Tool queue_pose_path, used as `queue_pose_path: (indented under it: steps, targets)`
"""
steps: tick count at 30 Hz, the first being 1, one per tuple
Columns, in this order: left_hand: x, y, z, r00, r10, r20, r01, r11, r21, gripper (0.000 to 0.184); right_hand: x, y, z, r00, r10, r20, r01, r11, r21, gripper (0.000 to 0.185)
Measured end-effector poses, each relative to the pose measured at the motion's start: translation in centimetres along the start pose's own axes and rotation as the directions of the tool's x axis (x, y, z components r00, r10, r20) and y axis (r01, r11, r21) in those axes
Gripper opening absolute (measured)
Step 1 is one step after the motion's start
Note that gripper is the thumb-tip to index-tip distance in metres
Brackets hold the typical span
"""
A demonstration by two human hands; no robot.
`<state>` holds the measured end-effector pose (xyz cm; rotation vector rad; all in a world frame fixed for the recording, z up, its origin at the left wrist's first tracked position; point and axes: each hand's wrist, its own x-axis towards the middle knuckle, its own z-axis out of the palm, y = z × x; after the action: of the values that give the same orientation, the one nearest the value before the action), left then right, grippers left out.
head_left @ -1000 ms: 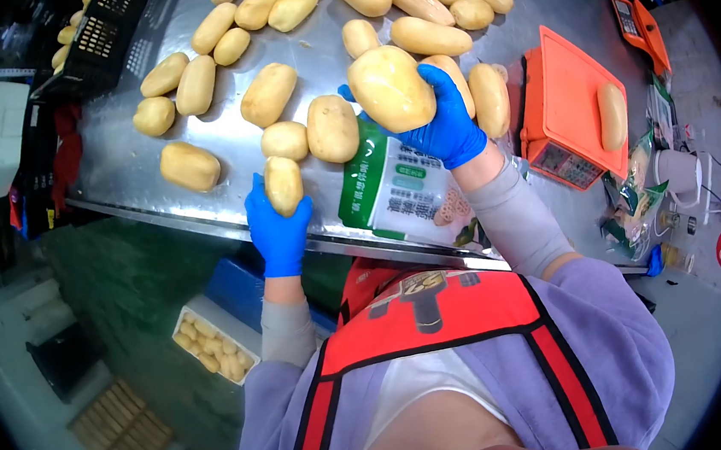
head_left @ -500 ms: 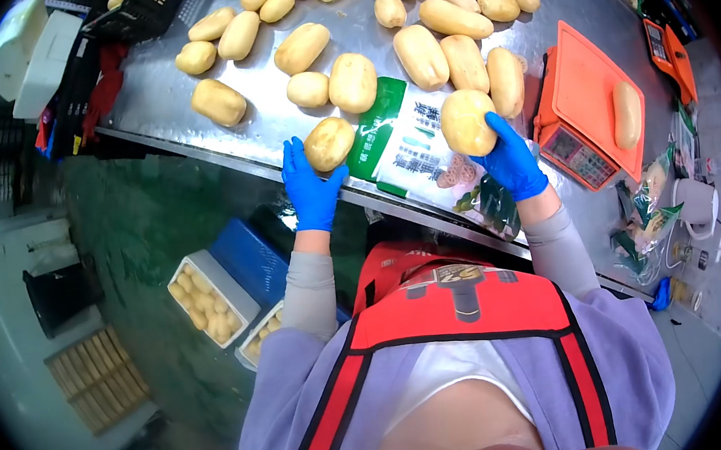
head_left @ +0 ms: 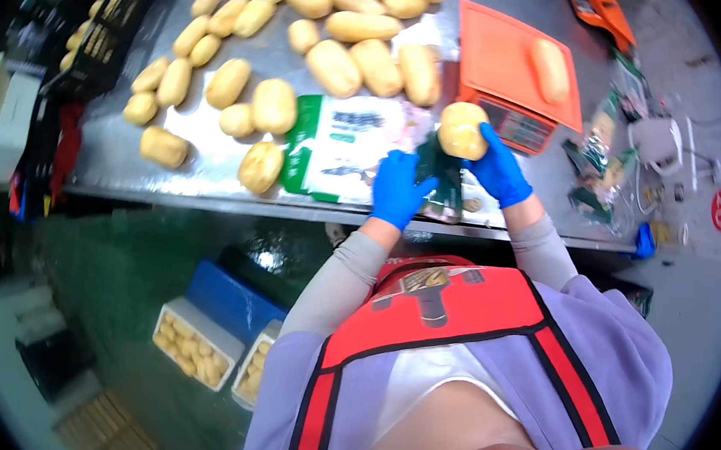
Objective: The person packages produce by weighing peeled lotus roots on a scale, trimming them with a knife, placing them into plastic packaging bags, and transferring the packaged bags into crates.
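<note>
My right hand (head_left: 500,170), in a blue glove, is closed around a short, pale yellow lotus root (head_left: 463,130) just left of the orange scale (head_left: 491,46). My left hand (head_left: 398,192), also gloved in blue, is over the lower part of a green and white printed bag (head_left: 343,171). Its thumb stands apart from the fingers and nothing shows in its grasp; whether it touches the bag I cannot tell. A rounded lotus root (head_left: 261,167) lies at the bag's left edge. One long lotus root (head_left: 549,71) rests on the scale's plate.
Many lotus roots (head_left: 334,69) are spread over the metal table (head_left: 202,174). A black crate (head_left: 109,41) stands at the far left. White boxes of lotus roots (head_left: 230,352) are on the floor. Plastic packaging (head_left: 599,161) lies right of the scale, near an orange device (head_left: 608,10).
My left hand has moved right, from beside the rounded lotus root to over the bag. The right hand has carried its lotus root toward the scale. The view has shifted right.
</note>
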<state>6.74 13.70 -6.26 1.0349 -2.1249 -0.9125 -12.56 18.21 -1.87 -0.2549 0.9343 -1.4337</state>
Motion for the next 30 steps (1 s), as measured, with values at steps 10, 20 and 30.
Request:
queue_pose_path:
  steps: [10,20,30]
  targets:
    - [0.9,-2.9,0.0,0.971,-0.239,-0.021,0.223,0.931,-0.29,0.015,-2.9,-1.2,-1.1,0.994,-0.034,-0.101,0.035,0.999,0.006,0.05]
    - [-0.4,-0.8,-2.7,0.853,-0.511,0.108,0.458,0.632,-0.626,0.009,-2.9,0.3,1.0,0.995,0.056,0.077,-0.044,0.987,-0.151,0.049]
    - [-0.3,-1.5,-2.4,0.908,-0.353,-0.227,0.161,0.791,-0.59,0.006,-1.7,2.7,3.5,0.984,0.171,0.055,-0.104,0.794,-0.599,0.044]
